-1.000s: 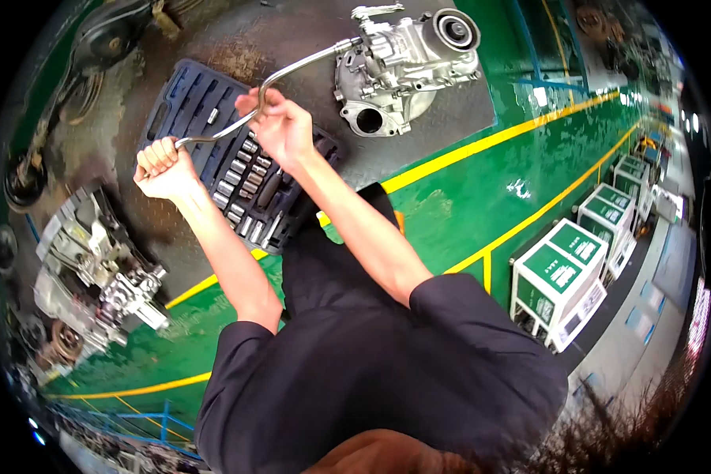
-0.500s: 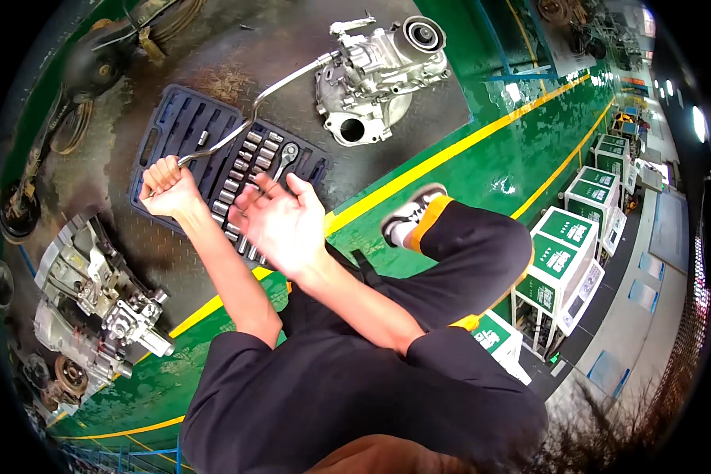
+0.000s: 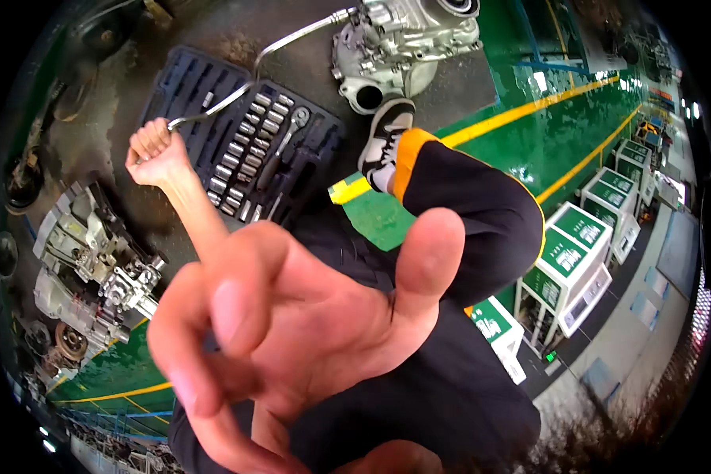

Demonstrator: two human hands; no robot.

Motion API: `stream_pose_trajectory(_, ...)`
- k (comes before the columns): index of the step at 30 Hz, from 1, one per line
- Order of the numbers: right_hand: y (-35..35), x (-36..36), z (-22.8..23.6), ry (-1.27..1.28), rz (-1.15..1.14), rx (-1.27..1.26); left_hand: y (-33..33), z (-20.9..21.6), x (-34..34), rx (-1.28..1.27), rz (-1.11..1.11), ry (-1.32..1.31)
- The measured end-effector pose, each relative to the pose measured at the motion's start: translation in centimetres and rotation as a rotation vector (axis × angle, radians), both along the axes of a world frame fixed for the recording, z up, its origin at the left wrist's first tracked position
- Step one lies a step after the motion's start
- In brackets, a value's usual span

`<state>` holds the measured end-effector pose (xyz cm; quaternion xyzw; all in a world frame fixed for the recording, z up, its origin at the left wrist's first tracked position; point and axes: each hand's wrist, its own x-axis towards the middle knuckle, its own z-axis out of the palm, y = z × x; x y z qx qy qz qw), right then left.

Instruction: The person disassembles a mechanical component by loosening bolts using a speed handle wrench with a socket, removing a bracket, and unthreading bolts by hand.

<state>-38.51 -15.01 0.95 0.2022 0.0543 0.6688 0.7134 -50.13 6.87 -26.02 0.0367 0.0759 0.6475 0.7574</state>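
My left hand is closed round the near end of a bent speed wrench. The wrench's far end reaches the side of a silver gearbox housing; whether it sits on a bolt there I cannot tell. Beneath the wrench lies an opened dark socket set case. Rows of chrome sockets and a ratchet rest in it. Large in front of the view is my right hand, palm showing, thumb stretched out, fingers apart and partly curled, with nothing in it. It covers part of my left forearm.
Another opened-up gearbox casing stands on the left. My bent leg and shoe are near the gearbox housing. White carts with green tops line the right side. A yellow line crosses the green floor.
My right hand has risen from beside the case to close in front of the view. My left hand still grips the wrench. My shoe appears nearer the gearbox housing as the view has shifted.
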Motion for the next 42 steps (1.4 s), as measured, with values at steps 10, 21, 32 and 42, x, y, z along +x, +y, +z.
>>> stream_pose_trajectory(10,3.7,2.4,-3.0,-0.031,0.047,-0.241,0.7,0.2,-0.7,0.0,0.002,0.015)
stream_pose_trajectory(21,13.2,4.8,-33.9,-0.246,-0.075,-1.101,-2.5,-2.5,1.3,-0.183,0.069,-0.039)
stream_pose_trajectory(32,13.7,2.9,-29.5,-0.16,0.017,-0.754,-2.4,0.4,1.0,-0.209,0.159,0.09)
stream_pose_trajectory(42,11.6,2.0,-26.9,-0.265,-0.001,-1.049,-0.9,-4.0,1.7,-0.382,0.227,-0.027)
